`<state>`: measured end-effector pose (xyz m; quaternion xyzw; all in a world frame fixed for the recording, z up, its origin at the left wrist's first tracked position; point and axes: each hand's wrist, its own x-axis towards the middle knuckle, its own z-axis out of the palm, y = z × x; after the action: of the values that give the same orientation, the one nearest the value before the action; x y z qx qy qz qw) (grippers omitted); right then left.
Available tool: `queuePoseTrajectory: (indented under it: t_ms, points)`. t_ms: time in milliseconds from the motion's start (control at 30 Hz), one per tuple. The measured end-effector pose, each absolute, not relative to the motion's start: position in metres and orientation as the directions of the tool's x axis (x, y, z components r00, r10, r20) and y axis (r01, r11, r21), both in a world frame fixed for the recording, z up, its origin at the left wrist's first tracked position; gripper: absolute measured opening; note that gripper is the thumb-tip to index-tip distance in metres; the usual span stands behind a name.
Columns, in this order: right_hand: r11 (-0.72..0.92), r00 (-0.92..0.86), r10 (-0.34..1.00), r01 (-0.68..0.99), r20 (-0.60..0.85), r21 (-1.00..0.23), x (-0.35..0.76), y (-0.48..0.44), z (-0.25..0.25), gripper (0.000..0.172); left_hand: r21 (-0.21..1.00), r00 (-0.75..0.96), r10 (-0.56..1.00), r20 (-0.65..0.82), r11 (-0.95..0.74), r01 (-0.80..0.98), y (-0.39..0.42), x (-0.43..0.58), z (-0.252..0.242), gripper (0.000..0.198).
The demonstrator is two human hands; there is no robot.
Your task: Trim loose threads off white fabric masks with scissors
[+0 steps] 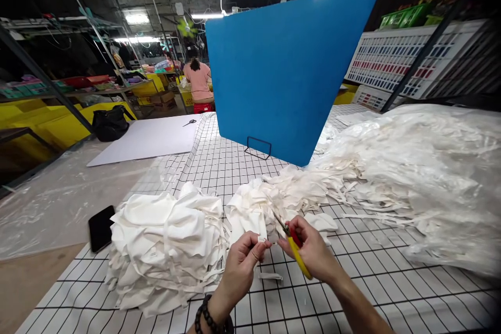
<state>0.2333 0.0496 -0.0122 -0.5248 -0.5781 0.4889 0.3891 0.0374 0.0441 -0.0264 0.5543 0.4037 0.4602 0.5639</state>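
My left hand [243,262] pinches the edge of a white fabric piece [250,224] that lies toward the loose heap behind it. In my right hand [315,253] is a pair of scissors [298,257] with yellow and red handles, its blades pointing up and to the left, close to the fabric. Both hands are near each other above the checked tablecloth. A narrow white strip [271,276] lies on the cloth just below them. To the left sits a tall pile of white fabric pieces [168,245]; a looser heap of white pieces [301,188] stretches behind my hands.
A blue board [285,73] stands upright in a black wire stand [258,147]. Clear plastic bags [438,167] spread over the right side. A black phone [101,228] lies at the left, with dark scissors [190,122] on a white sheet [152,138]. A person [198,81] sits farther back.
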Motion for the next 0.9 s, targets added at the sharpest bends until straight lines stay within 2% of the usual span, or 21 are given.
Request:
queuePoseTrajectory:
  t_ms: [100,233,333,900]
  points:
    - [0.028,-0.209,0.971,0.575,-0.114,-0.817,0.250,0.039,0.008,0.041,0.993,0.253,0.962,0.100,-0.112,0.035,0.044,0.036,-0.025,0.025]
    - [0.079,-0.205,0.971,0.762,-0.123,-0.643,0.250,0.032,0.022,0.044,0.978,0.293,0.947,0.134,-0.174,0.115,0.043,0.035,-0.018,0.027]
    - [0.092,-0.193,0.976,0.795,-0.106,-0.599,0.242,0.032,0.024,0.042,0.976,0.310,0.940,0.141,-0.185,0.117,0.043,0.036,-0.017,0.026]
    - [0.173,-0.223,0.974,0.826,-0.029,-0.537,0.232,0.030,0.020,0.035,0.979,0.325,0.937,0.128,-0.171,0.109,0.040,0.032,-0.020,0.024]
